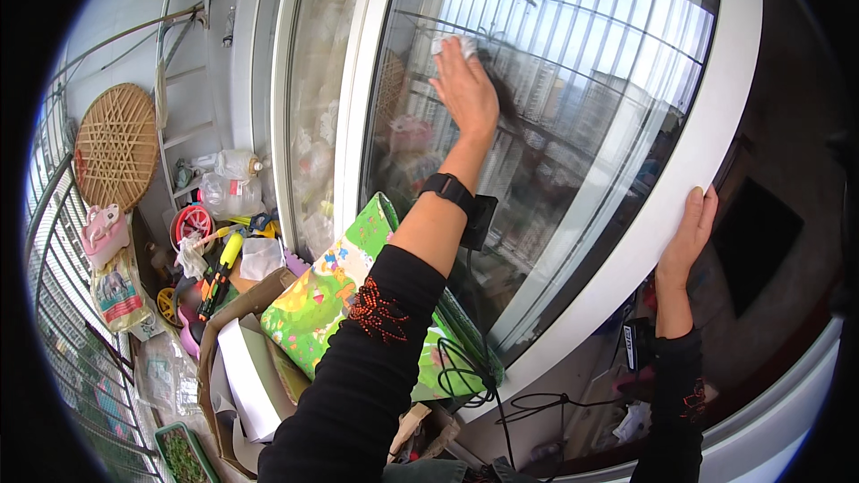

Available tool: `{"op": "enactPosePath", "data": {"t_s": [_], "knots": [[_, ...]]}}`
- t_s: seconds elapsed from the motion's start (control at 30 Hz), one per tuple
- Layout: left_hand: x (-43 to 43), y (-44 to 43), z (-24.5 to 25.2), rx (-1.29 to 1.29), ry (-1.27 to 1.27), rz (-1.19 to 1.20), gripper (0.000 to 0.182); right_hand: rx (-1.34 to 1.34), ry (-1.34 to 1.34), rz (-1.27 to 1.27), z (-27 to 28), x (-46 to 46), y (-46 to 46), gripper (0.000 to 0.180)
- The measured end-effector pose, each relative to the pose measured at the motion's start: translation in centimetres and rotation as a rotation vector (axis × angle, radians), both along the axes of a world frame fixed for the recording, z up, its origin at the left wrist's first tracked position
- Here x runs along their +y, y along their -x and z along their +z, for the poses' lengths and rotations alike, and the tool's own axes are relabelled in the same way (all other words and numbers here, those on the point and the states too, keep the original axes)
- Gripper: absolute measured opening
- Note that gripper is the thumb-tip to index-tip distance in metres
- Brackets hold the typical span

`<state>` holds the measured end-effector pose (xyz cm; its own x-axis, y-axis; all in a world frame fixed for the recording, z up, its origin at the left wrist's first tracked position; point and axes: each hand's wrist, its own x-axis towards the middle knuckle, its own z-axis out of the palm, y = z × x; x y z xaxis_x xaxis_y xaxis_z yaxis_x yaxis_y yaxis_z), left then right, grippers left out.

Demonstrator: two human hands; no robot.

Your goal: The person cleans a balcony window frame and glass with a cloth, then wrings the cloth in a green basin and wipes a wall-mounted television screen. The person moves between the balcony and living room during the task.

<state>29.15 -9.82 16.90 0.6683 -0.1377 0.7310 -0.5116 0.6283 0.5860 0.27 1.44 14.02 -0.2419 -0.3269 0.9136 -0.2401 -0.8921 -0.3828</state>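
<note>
My left hand is pressed flat against the glass pane of a white-framed sliding door. Under its fingertips is a white cloth or tissue, partly covered by the hand. A black watch is on that wrist. My right hand grips the outer edge of the white door frame; part of its grip is hidden behind the frame. Window bars and tall buildings are reflected in the glass.
A folded green play mat leans below my left arm, beside a cardboard box. Black cables hang near the door's foot. Toys, plastic bottles, a round woven tray and a stepladder crowd the left, along a barred railing.
</note>
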Motion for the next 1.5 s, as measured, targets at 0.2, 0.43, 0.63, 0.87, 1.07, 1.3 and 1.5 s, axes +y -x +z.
{"op": "enactPosePath", "data": {"t_s": [0.2, 0.43, 0.63, 0.87, 1.07, 1.3, 1.5], "knots": [[-0.9, 0.7, 2.2, 0.074, 0.031, 0.008, 0.042, 0.022, 0.017, 0.016, -0.2, -0.2, 0.0, 0.041], [1.6, 5.1, 7.8, -0.27, 0.27, -0.059, 0.041, 0.054, 0.062, 0.028, -0.1, -0.3, -0.2, 0.041], [4.7, 9.1, 4.7, -0.52, 0.33, -0.019, 0.046, 0.054, 0.059, 0.025, -0.1, -0.1, -0.3, 0.043], [4.6, 6.5, 2.9, -0.581, 0.297, 0.195, 0.042, 0.083, 0.007, -0.005, 0.1, 0.2, -0.2, 0.044], [1.9, 1.3, 3.4, -0.382, 0.091, 0.235, 0.04, 0.064, 0.025, 0.001, 0.1, 0.0, -0.3, 0.043], [2.9, 3.0, 4.4, -0.347, 0.154, 0.09, 0.033, 0.092, 0.162, -0.07, 0.5, -0.3, -0.8, 0.039], [5.3, 4.4, 3.1, -0.467, 0.243, 0.119, 0.025, 0.1, 0.14, -0.058, 0.4, -0.2, -0.6, 0.04]]}}
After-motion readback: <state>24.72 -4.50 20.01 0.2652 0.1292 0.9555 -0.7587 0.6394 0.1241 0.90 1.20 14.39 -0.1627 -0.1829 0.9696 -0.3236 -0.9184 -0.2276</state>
